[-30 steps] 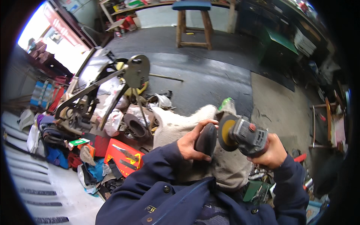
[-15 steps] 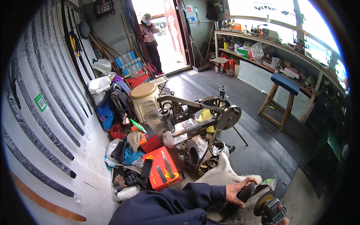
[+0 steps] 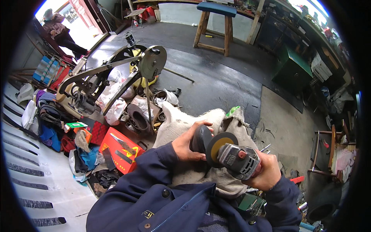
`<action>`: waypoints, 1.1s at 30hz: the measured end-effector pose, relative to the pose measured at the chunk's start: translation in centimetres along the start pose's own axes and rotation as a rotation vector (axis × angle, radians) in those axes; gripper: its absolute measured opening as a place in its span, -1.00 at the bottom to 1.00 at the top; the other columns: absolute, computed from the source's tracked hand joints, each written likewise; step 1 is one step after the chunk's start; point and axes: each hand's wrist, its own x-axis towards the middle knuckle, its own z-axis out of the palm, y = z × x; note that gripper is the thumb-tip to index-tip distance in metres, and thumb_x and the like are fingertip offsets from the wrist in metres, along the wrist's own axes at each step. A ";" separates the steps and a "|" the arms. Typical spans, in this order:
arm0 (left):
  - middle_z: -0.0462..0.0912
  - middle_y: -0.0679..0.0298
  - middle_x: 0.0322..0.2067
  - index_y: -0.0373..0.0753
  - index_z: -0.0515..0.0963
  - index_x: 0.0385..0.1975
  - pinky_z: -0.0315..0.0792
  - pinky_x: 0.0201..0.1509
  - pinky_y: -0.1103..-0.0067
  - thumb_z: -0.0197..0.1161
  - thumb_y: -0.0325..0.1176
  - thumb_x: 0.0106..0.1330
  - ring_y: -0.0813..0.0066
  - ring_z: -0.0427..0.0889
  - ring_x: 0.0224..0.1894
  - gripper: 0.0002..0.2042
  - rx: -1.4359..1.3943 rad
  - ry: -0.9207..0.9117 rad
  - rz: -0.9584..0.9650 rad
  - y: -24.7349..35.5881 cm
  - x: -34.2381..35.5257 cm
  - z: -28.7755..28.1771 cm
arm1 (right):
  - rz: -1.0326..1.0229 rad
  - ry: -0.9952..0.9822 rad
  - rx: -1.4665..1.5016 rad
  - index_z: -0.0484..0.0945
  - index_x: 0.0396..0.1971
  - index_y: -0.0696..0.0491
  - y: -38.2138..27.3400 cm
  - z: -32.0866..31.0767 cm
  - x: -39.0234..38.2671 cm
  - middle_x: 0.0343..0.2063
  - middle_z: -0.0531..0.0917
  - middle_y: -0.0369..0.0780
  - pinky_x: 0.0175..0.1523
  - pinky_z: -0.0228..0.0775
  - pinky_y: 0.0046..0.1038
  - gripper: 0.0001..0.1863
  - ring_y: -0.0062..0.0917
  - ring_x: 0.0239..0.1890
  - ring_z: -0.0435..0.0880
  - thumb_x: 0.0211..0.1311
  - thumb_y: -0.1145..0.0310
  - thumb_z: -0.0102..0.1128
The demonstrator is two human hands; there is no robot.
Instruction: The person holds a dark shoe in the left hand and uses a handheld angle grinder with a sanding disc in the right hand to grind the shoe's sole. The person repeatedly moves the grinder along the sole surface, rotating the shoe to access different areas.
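Observation:
My left hand (image 3: pixel 187 146) is wrapped round a dark shoe (image 3: pixel 200 138), its rounded end toward the right. In my right hand (image 3: pixel 267 171) is an angle grinder (image 3: pixel 236 159) with a grey-and-black body and a red button. Its yellowish-brown disc (image 3: pixel 220 144) stands at the shoe's right side, very close to it; whether they touch I cannot tell. Beneath both hands, a cream cloth (image 3: pixel 179 120) is draped over my lap. Part of the shoe is hidden by my fingers and the disc.
Ahead on the left stands a hand-cranked sewing machine (image 3: pixel 152 63). Beside my left arm lies a red box (image 3: pixel 123 151) with blades on it, near piled bags and cloths. A blue-topped stool (image 3: pixel 216 9) and green cabinet (image 3: pixel 293 69) stand farther off. A person (image 3: pixel 58 29) stands at the doorway.
My view has swung down and to the right, so the lap and the whole right hand now show. The grinder's disc now appears nearer the shoe. My left hand keeps its hold.

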 end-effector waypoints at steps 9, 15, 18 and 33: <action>0.53 0.08 0.41 -0.14 0.24 0.60 0.33 0.62 0.34 0.64 -0.49 -0.01 0.23 0.50 0.48 0.06 0.183 -0.018 0.112 -0.5 -0.1 -0.8 | -0.011 -0.086 -0.129 0.76 0.07 0.15 -1.7 -0.2 1.8 -0.25 0.86 -0.04 0.00 0.74 -0.36 -0.34 -0.26 -0.23 0.92 -0.18 0.40 0.76; 0.55 0.04 0.41 -0.13 0.26 0.58 0.36 0.60 0.31 0.66 -0.46 -0.01 0.17 0.53 0.48 0.04 0.115 -0.028 0.060 0.2 0.0 -0.4 | 0.026 -0.119 -0.084 0.74 0.09 0.14 -1.9 -0.5 2.4 -0.25 0.86 -0.07 0.01 0.72 -0.39 -0.32 -0.33 -0.24 0.90 -0.18 0.43 0.73; 0.57 0.02 0.39 -0.13 0.25 0.58 0.37 0.60 0.29 0.72 -0.41 0.00 0.12 0.55 0.47 0.06 0.135 -0.034 0.049 0.4 -0.2 -0.4 | 0.095 -0.140 0.013 0.75 -0.02 0.09 -1.5 -0.8 2.9 -0.28 0.85 -0.07 -0.01 0.74 -0.32 -0.38 -0.20 -0.23 0.91 -0.21 0.33 0.77; 0.58 0.00 0.39 -0.11 0.21 0.61 0.38 0.60 0.25 0.79 -0.35 0.02 0.06 0.56 0.48 0.11 0.169 -0.063 -0.011 1.5 -0.5 0.3 | 0.223 -0.177 0.280 0.75 -0.13 0.25 -0.1 -1.6 2.9 -0.33 0.83 -0.27 -0.04 0.63 -0.48 -0.59 -0.72 -0.25 0.66 -0.05 0.50 0.64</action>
